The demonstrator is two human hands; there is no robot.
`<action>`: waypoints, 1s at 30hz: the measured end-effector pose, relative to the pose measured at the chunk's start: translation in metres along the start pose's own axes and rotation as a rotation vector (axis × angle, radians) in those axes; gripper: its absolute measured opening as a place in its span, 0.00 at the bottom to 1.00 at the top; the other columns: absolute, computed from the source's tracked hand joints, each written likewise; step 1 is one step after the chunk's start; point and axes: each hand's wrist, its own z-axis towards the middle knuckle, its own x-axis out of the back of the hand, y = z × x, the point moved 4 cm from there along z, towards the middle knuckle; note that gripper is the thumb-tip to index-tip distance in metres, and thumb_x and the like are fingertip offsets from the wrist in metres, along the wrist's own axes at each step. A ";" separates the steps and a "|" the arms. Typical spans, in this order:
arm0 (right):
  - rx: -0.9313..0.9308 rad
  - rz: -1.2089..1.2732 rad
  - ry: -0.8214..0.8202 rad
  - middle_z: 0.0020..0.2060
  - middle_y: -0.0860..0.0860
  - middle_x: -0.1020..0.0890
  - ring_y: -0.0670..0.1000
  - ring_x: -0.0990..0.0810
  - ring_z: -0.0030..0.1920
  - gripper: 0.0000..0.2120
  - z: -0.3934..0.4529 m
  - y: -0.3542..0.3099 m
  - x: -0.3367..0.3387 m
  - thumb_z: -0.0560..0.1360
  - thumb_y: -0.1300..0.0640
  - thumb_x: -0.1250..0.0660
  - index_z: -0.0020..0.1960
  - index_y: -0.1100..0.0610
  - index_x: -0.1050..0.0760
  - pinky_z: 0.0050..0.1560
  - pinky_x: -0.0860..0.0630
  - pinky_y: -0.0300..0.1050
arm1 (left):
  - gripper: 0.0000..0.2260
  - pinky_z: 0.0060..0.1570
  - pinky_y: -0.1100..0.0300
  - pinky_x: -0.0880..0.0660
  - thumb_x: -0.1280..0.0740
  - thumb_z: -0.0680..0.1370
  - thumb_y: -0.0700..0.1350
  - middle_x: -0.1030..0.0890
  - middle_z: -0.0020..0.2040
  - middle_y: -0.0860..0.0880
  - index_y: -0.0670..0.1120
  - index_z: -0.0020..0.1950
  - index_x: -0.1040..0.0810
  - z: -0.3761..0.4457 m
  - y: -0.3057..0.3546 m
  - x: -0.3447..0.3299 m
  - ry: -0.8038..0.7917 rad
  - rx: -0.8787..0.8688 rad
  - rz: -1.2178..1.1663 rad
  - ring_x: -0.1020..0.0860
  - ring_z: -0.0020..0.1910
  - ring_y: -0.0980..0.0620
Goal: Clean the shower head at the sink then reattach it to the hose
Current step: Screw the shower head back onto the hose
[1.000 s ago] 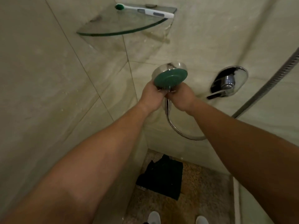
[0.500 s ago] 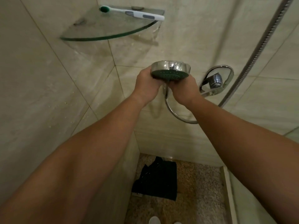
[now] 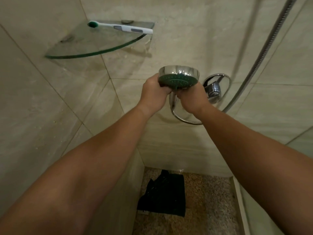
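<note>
Two bare forearms reached up from six o'clock; the left hand gripped the shower head at its nine o'clock rim, the right hand curled around the handle by the hose looping below. Judged: steadying the head while turning only the joint would serve best. Farther off, a toothbrush lay on the glass corner shelf at eleven o'clock, the mixer tap at three
</note>
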 end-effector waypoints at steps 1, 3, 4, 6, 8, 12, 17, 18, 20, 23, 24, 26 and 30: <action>-0.010 0.005 -0.006 0.42 0.57 0.17 0.59 0.19 0.45 0.07 0.000 0.000 0.002 0.77 0.54 0.33 0.46 0.57 0.22 0.47 0.21 0.57 | 0.11 0.54 0.40 0.17 0.28 0.70 0.36 0.13 0.45 0.47 0.43 0.52 0.15 0.000 0.003 -0.003 0.003 0.000 0.009 0.15 0.50 0.43; -0.009 -0.026 -0.002 0.44 0.58 0.16 0.59 0.19 0.46 0.10 0.002 0.002 0.005 0.77 0.52 0.33 0.49 0.59 0.20 0.46 0.21 0.54 | 0.12 0.53 0.40 0.17 0.29 0.69 0.38 0.13 0.45 0.47 0.43 0.52 0.15 0.001 0.006 -0.008 0.009 -0.002 0.009 0.15 0.50 0.42; -0.011 -0.026 0.011 0.45 0.58 0.16 0.59 0.19 0.46 0.10 0.003 0.004 0.007 0.78 0.53 0.33 0.50 0.60 0.20 0.46 0.22 0.52 | 0.12 0.53 0.41 0.17 0.29 0.70 0.38 0.13 0.46 0.47 0.43 0.53 0.14 0.002 0.007 -0.010 0.011 -0.010 0.013 0.15 0.50 0.43; -0.014 -0.006 0.027 0.44 0.58 0.16 0.58 0.19 0.45 0.09 0.004 0.007 0.012 0.78 0.54 0.33 0.49 0.60 0.20 0.44 0.22 0.51 | 0.13 0.54 0.41 0.17 0.28 0.70 0.39 0.13 0.47 0.48 0.43 0.54 0.15 0.001 0.009 -0.015 0.009 -0.033 0.043 0.15 0.51 0.44; -0.021 -0.032 -0.010 0.40 0.58 0.18 0.59 0.19 0.42 0.09 0.003 0.013 0.011 0.77 0.53 0.33 0.44 0.59 0.21 0.39 0.25 0.49 | 0.15 0.53 0.41 0.17 0.29 0.68 0.41 0.13 0.46 0.47 0.43 0.54 0.15 0.001 0.010 -0.019 -0.010 -0.018 0.052 0.15 0.50 0.43; -0.008 0.039 -0.007 0.38 0.58 0.18 0.60 0.19 0.40 0.10 0.002 0.014 0.018 0.77 0.53 0.33 0.44 0.60 0.22 0.39 0.22 0.54 | 0.16 0.55 0.41 0.17 0.29 0.70 0.40 0.12 0.49 0.47 0.42 0.57 0.16 -0.001 0.016 -0.024 -0.031 -0.039 0.035 0.15 0.52 0.44; -0.048 0.113 -0.033 0.39 0.55 0.17 0.59 0.18 0.41 0.08 0.000 0.015 0.029 0.74 0.52 0.32 0.48 0.56 0.20 0.42 0.19 0.61 | 0.15 0.54 0.46 0.17 0.29 0.76 0.32 0.14 0.54 0.43 0.39 0.63 0.19 -0.004 0.030 -0.029 -0.109 -0.026 -0.050 0.16 0.54 0.45; -0.058 0.143 -0.041 0.40 0.54 0.17 0.58 0.18 0.43 0.09 0.000 0.016 0.030 0.73 0.51 0.31 0.49 0.55 0.20 0.42 0.19 0.62 | 0.15 0.54 0.46 0.17 0.29 0.76 0.32 0.14 0.54 0.43 0.40 0.63 0.19 -0.004 0.032 -0.030 -0.117 -0.015 -0.051 0.16 0.54 0.44; -0.057 0.176 -0.048 0.42 0.54 0.16 0.59 0.17 0.44 0.12 -0.001 0.017 0.034 0.71 0.49 0.31 0.50 0.56 0.20 0.44 0.19 0.62 | 0.14 0.56 0.42 0.17 0.29 0.77 0.33 0.14 0.54 0.42 0.41 0.62 0.19 -0.006 0.037 -0.031 -0.115 0.006 -0.049 0.16 0.56 0.41; -0.039 0.165 -0.035 0.43 0.56 0.16 0.59 0.18 0.45 0.11 -0.002 0.018 0.040 0.74 0.53 0.30 0.52 0.59 0.20 0.46 0.19 0.61 | 0.13 0.56 0.38 0.18 0.29 0.76 0.32 0.14 0.54 0.39 0.41 0.60 0.18 -0.011 0.043 -0.034 -0.091 0.014 -0.057 0.16 0.56 0.36; -0.042 0.167 -0.030 0.44 0.56 0.16 0.59 0.18 0.45 0.11 -0.001 0.020 0.042 0.74 0.54 0.30 0.53 0.60 0.20 0.46 0.19 0.61 | 0.14 0.56 0.40 0.18 0.29 0.76 0.31 0.14 0.54 0.39 0.41 0.60 0.18 -0.012 0.044 -0.035 -0.088 0.020 -0.062 0.16 0.55 0.37; -0.037 0.166 -0.023 0.43 0.57 0.16 0.60 0.18 0.45 0.12 -0.002 0.023 0.045 0.74 0.54 0.29 0.53 0.61 0.20 0.46 0.19 0.62 | 0.14 0.54 0.46 0.17 0.31 0.77 0.30 0.14 0.54 0.40 0.39 0.61 0.19 -0.016 0.047 -0.038 -0.078 0.027 -0.068 0.15 0.52 0.43; 0.023 0.138 -0.028 0.43 0.58 0.16 0.60 0.18 0.44 0.13 -0.007 0.025 0.051 0.74 0.53 0.29 0.53 0.61 0.20 0.45 0.20 0.61 | 0.15 0.49 0.54 0.18 0.31 0.76 0.28 0.14 0.54 0.39 0.37 0.62 0.19 -0.025 0.051 -0.045 -0.061 0.029 -0.070 0.16 0.49 0.48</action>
